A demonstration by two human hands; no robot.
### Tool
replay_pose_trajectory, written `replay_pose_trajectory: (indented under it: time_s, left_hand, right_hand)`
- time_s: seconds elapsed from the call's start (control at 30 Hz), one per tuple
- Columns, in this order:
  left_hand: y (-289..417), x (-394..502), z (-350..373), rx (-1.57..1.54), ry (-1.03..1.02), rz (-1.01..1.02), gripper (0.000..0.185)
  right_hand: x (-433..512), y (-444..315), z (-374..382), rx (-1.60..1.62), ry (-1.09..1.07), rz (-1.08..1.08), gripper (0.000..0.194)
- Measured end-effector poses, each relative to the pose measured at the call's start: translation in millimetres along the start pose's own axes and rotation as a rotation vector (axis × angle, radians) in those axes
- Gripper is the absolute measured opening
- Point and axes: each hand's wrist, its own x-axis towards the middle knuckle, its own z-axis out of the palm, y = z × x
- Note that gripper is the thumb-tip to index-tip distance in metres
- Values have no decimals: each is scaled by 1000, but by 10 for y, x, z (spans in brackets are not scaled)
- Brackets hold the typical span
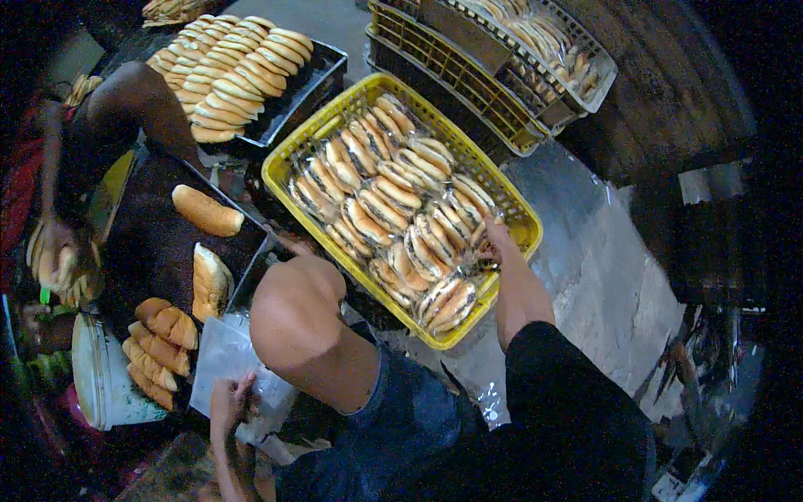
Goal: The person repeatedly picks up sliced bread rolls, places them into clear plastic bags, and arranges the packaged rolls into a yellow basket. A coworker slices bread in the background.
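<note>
A yellow plastic crate (401, 323) holds rows of filled bread rolls (376, 207) in clear wrapping. My right hand (497, 241) reaches over the crate's right side, its fingers on a wrapped roll (480, 237) at the end of a row; the fingertips are partly hidden. Low on the left, beside my bare knee, my left hand (235, 395) grips a stack of clear plastic bags (213, 361). Close to these bags, a dark tray (147, 251) bears a single roll (208, 211), another roll (210, 282) and a group of rolls (162, 345).
Across the tray, another person's hand (59, 257) holds bread. Behind it, a black tray (295, 94) carries rows of plain rolls (232, 69). Stacked crates (458, 81) with wrapped bread stand at the top right. A white bucket (103, 376) is at the lower left.
</note>
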Motion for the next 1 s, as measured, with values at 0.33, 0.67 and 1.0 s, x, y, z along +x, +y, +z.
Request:
replay_pose_trajectory:
  time_s: [0.33,0.67,1.0]
  left_hand:
    - [343,-884,-103,-102,419,286,58]
    - [-46,-603,-79,-1798,590,617,48]
    - [-1217,-524,-308,-2267,1080,190,60]
  right_hand:
    - [-4638,-2587,-165,-250,-970,-1881,67]
    - [-5482,-1689,395,457,-1375,-784,27]
    - [-5608,-2040,2637,-476,-98,-1760,59]
